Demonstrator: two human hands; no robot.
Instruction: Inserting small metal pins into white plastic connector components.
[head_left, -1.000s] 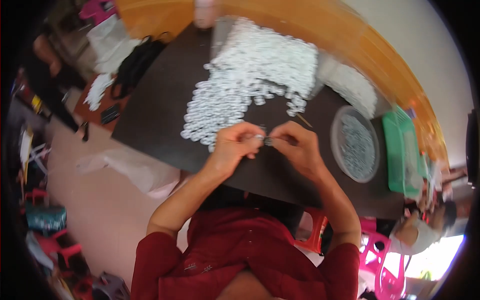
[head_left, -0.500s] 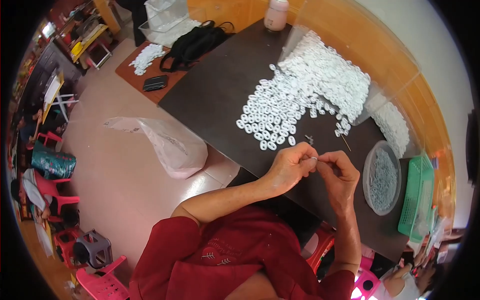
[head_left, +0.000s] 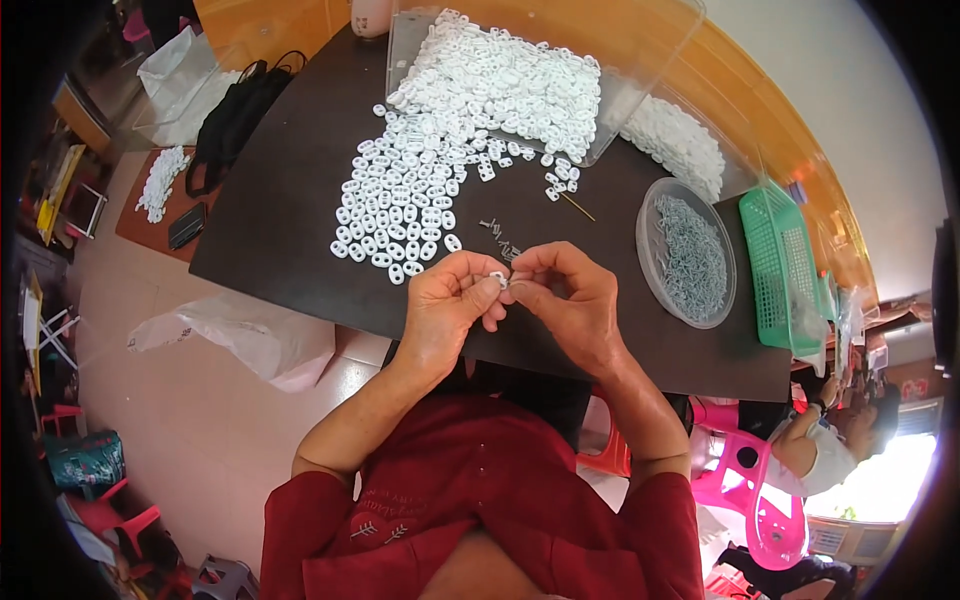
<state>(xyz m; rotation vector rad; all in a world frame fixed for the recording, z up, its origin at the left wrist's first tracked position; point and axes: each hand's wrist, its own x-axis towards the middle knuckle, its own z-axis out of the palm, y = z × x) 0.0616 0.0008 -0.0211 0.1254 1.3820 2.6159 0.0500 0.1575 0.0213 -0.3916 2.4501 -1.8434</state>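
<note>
My left hand (head_left: 440, 312) pinches a small white oval plastic piece (head_left: 498, 277) between thumb and fingertips, above the near part of the dark table. Against it, the fingertips of my right hand (head_left: 578, 308) are pressed together; whatever they hold is too small to make out. Just beyond my fingers lie a few loose screws (head_left: 497, 230). Farther back to the left, many white two-holed ovals (head_left: 395, 205) spread over the table, running into a big heap (head_left: 500, 85) in a clear plastic bin on its side. A round clear tub (head_left: 649, 285) of grey screws (head_left: 690, 262) stands to the right.
A thin yellowish stick (head_left: 578, 207) lies near the heap. Right of the tub stands a green basket (head_left: 768, 275), with another white pile (head_left: 680, 145) behind. A plastic bag (head_left: 250, 335) sits on the floor at left. Another person (head_left: 820, 450) is beyond the table's right end.
The view has turned, so the table and its things appear farther left and more level. My hands are still together at the fingertips, and the white piece shows more plainly.
</note>
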